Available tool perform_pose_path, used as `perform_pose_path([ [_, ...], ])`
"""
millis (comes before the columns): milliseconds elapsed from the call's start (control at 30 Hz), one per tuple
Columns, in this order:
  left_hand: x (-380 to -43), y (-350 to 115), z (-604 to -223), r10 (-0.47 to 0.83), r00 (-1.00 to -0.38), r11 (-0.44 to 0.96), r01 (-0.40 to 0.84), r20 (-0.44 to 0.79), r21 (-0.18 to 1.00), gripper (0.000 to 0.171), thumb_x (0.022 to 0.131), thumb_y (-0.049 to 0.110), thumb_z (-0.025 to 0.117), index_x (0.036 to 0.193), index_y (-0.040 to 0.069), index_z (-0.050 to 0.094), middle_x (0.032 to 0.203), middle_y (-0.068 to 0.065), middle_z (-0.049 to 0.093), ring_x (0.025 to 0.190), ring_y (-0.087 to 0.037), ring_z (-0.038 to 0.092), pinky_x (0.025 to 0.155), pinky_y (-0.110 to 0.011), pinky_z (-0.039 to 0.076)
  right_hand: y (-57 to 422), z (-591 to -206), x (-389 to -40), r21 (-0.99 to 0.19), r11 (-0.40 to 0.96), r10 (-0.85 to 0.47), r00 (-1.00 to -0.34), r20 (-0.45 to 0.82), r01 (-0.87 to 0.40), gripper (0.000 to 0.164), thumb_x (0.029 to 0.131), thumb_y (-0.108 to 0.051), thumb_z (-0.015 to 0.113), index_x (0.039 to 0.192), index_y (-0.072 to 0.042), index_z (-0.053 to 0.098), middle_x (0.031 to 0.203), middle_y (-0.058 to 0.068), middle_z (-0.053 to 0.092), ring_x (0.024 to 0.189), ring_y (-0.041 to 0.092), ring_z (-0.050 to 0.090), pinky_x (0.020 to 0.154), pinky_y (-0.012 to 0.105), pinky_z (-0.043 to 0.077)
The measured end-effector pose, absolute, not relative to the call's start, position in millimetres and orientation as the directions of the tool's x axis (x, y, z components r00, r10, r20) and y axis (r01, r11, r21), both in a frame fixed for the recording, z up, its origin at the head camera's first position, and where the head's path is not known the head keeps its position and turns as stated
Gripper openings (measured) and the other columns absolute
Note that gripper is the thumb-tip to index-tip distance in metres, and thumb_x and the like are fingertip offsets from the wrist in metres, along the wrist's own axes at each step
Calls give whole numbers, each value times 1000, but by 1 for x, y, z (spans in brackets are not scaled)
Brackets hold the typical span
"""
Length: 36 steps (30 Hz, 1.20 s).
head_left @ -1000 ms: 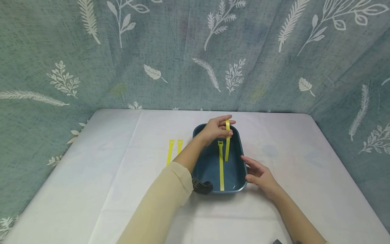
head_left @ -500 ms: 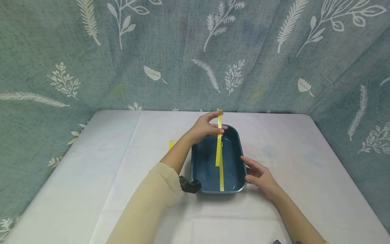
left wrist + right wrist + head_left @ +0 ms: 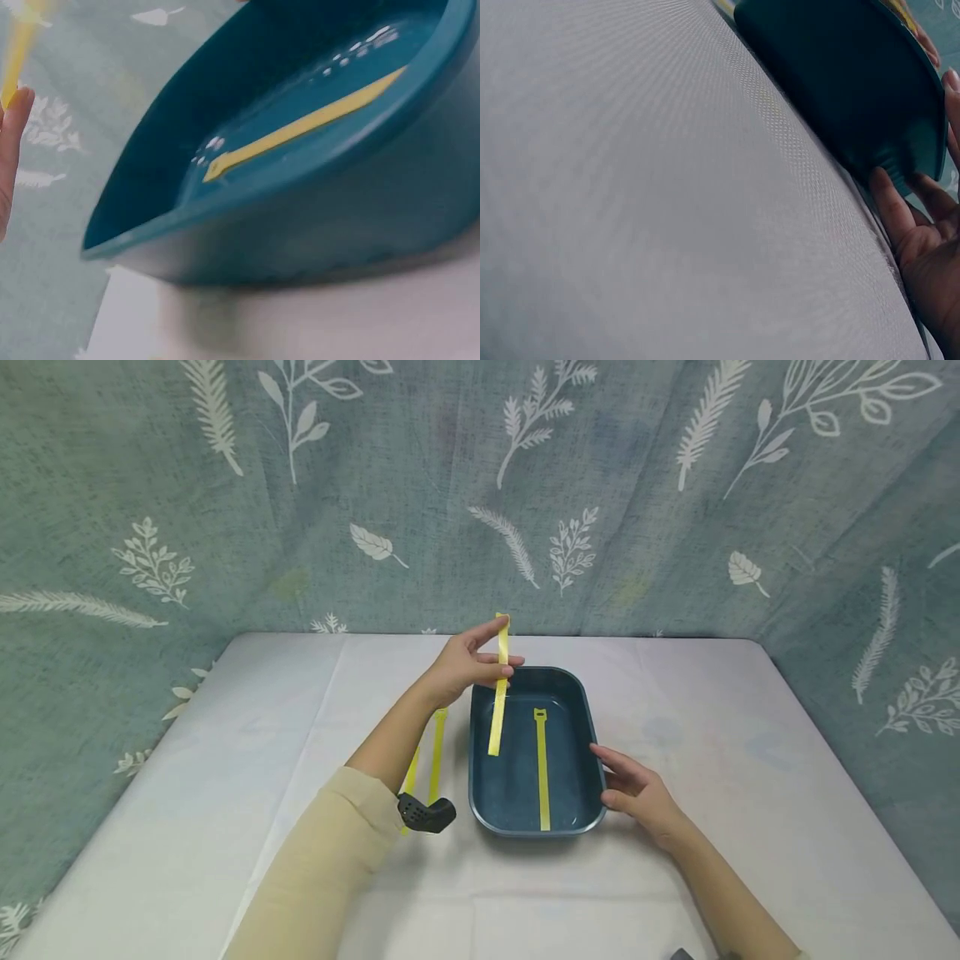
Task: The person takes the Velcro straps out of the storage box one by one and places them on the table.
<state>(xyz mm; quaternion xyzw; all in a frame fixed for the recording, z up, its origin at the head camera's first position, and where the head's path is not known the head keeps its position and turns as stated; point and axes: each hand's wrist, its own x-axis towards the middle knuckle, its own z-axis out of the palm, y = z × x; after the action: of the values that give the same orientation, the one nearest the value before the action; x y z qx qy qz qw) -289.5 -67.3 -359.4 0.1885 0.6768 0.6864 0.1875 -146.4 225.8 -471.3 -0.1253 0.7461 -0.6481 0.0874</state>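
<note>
A yellow cable strap (image 3: 497,718) is pinched between the thumb and fingers of my left hand (image 3: 463,670), its lower end hanging over the left side of a dark teal tub (image 3: 537,834). In the left wrist view only a fingertip and a blurred piece of that strap show, at the left edge. Flat on the tub's floor lies a second yellow strap (image 3: 543,777) with a slotted head. My right hand (image 3: 643,795) rests its extended fingers and thumb against the tub's right outer wall. The right wrist view shows those fingers (image 3: 889,199) on the teal side.
Left of the tub, two more yellow straps (image 3: 437,752) lie on the white cloth-covered table (image 3: 300,827), partly hidden by my left forearm. A black wrist camera (image 3: 426,814) sits at my left wrist. A grey-green leaf-patterned curtain (image 3: 420,485) hangs behind the table.
My left hand has moved left with the strap, from over the tub's far right part to its left rim. The right hand stays at the tub's side.
</note>
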Motion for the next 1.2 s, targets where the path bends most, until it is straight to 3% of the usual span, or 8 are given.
perform_pose_path([
  [200, -289, -92, -351, 521, -853, -3, 48, 42, 999, 79, 85, -4, 66, 150, 23, 29, 154, 6, 29, 111, -18, 62, 72, -28, 56, 226, -472, -147, -990, 122, -305, -952, 33, -74, 60, 87, -7, 66, 142, -6, 42, 149, 21, 32, 123, 49, 45, 85, 30, 53],
  [500, -279, -130, -359, 498, -867, 19, 39, 24, 999, 83, 83, 0, 69, 150, 25, 28, 155, 0, 28, 113, -20, 61, 75, -30, 56, 227, -471, -146, -990, 115, -308, -951, 42, -81, 59, 87, -7, 66, 141, -6, 42, 149, 22, 33, 121, 41, 51, 82, 28, 53],
  [733, -264, -159, -375, 464, -886, 49, 11, -13, 999, 84, 84, -2, 68, 151, 23, 24, 157, 4, 23, 108, -9, 63, 75, -28, 56, 226, -471, -146, -991, 110, -307, -951, 41, -78, 59, 87, -7, 66, 141, -5, 43, 149, 23, 32, 122, 50, 45, 82, 29, 53],
  [1200, -240, -213, -409, 483, -874, 98, -3, -50, 995, 86, 84, -3, 67, 152, 19, 19, 159, 1, 14, 112, -6, 60, 77, -27, 55, 224, -469, -145, -992, 108, -308, -951, 35, -71, 60, 87, -8, 67, 142, -6, 42, 150, 22, 31, 123, 49, 45, 84, 31, 53],
])
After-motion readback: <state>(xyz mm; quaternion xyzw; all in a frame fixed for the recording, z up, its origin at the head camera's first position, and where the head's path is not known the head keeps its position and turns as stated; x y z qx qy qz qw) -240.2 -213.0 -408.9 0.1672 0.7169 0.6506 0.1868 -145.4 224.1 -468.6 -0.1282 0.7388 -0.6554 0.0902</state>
